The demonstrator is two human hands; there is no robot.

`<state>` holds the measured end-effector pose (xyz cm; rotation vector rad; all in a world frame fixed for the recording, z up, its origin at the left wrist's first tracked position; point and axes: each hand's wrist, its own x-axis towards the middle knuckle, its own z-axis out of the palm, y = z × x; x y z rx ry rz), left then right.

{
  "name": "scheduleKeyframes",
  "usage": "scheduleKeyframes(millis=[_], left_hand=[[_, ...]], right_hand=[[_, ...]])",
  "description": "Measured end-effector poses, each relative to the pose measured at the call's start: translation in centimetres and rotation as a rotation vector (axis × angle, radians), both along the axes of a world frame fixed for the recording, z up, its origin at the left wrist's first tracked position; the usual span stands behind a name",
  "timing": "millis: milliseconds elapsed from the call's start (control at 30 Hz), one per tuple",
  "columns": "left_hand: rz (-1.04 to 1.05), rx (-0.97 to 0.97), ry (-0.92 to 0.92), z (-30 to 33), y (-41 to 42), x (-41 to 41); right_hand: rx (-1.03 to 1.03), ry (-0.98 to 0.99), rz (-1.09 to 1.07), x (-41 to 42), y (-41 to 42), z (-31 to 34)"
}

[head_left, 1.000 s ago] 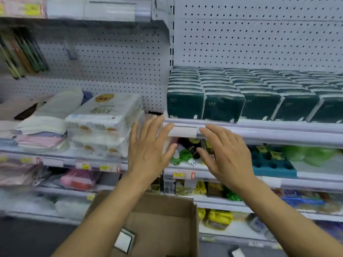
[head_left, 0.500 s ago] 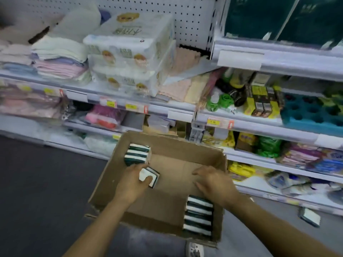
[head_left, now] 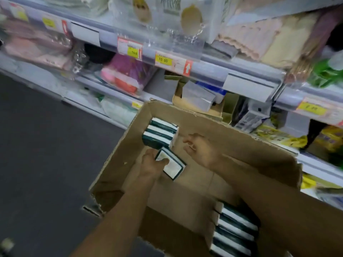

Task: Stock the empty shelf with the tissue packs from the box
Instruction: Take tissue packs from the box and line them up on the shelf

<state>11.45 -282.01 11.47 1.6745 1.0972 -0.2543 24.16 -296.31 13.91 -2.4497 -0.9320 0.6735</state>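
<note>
Inside the box point(head_left: 232, 138), a single pack point(head_left: 171, 165) is gripped by the left hand point(head_left: 151, 164): the thumb is laid over its pale top face and the fingers are curled under its near edge, so that it is tilted up off the cardboard floor. The right hand point(head_left: 201, 148) is held open with loosely bent fingers just beside a stack point(head_left: 160, 133) of packs in the far left corner; nothing is held by it, and whether the stack is touched cannot be told. A second stack point(head_left: 234, 232) is stood against the near right wall.

The packs are judged to be light and soft, wrapped in smooth film that may slip under a shallow pinch. A hold across the short sides, with thumb and fingers on opposite faces, is likely to be safest; squeezing dents rather than breaks them. Several pressed together between two palms can probably be lifted at once, provided steady inward pressure is applied.
</note>
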Motion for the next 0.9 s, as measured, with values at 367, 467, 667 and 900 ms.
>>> scheduleKeyframes(millis=[367, 467, 667, 900], left_hand=[[-0.190, 0.063, 0.004, -13.0, 4.3, 0.6], [-0.197, 0.045, 0.102, -8.6, 3.3, 0.6], [0.002, -0.123, 0.125, -3.8, 3.1, -1.0], [0.274, -0.146, 0.085, -1.5, 3.1, -3.3]], right_hand=[[-0.214, -0.354, 0.304, 2.1, 9.3, -4.0], [-0.236, -0.390, 0.270, 1.6, 9.9, -3.9], [-0.185, -0.217, 0.083, 1.2, 9.4, -3.1], [-0.152, -0.183, 0.137, 1.1, 7.8, -0.6]])
